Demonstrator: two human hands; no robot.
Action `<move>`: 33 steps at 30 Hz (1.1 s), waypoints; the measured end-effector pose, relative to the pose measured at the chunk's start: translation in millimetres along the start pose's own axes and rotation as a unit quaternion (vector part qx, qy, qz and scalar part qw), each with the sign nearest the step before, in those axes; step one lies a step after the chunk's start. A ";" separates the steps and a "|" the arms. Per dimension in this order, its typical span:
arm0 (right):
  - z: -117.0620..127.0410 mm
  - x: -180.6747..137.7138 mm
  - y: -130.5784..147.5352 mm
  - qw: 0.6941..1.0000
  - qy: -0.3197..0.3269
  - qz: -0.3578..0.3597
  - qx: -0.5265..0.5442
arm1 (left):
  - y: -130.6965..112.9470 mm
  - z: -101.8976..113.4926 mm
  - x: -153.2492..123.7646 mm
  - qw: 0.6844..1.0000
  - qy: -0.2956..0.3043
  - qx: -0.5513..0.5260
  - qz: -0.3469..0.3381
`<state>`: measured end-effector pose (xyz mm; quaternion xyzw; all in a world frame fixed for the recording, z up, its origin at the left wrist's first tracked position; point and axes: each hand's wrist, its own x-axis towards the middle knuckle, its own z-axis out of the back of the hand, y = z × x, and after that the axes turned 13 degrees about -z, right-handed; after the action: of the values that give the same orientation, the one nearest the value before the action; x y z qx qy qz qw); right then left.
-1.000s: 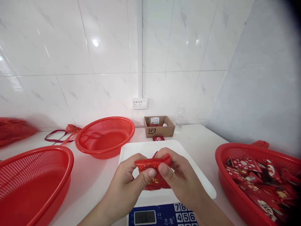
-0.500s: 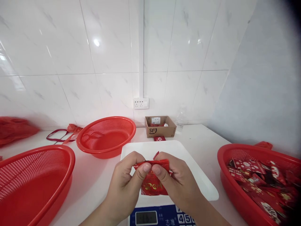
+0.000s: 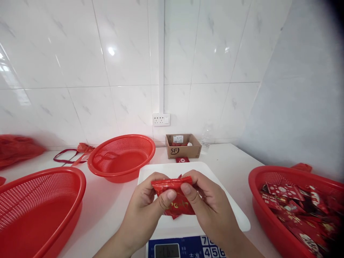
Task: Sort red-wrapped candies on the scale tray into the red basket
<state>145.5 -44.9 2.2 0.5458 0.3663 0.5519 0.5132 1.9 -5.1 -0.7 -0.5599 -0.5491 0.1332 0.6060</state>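
Fingers pinch a red packet, apparently above the white scale.

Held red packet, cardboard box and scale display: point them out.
Held red packet [image 3: 180,202], head view: its printed face.
Cardboard box [image 3: 186,152], head view: its front wall.
Scale display [image 3: 167,251], head view: its screen.

lanes either side of the scale plate

a hand could pass over the table between plate and near left basket; the right gap, beside the filled basket, is narrower. left hand, right hand and red packet block the air above the plate; a cardboard box stands behind.
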 end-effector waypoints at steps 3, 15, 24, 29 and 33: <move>-1.3 0.8 3.4 1.000 0.007 -0.009 0.022 | 0.8 1.5 0.9 1.000 -0.017 0.012 -0.011; -1.1 1.7 4.4 1.000 0.011 -0.018 0.020 | -1.8 0.1 0.3 0.999 -0.021 0.018 0.027; 16.9 5.5 5.0 0.995 -0.072 0.041 -0.063 | 5.2 4.7 -0.4 0.994 -0.017 0.074 -0.079; 48.1 2.6 -13.4 0.986 -0.139 -0.080 -0.035 | -2.5 11.5 1.8 0.980 -0.063 0.089 -0.164; 66.1 -0.3 -52.8 0.975 -0.148 -0.131 -0.102 | -10.9 13.7 0.2 0.979 -0.077 0.091 -0.166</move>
<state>218.9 -44.6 -39.8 0.5131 0.2963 0.4280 0.6825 -14.2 -1.4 5.3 -0.3916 -0.6649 0.1233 0.6240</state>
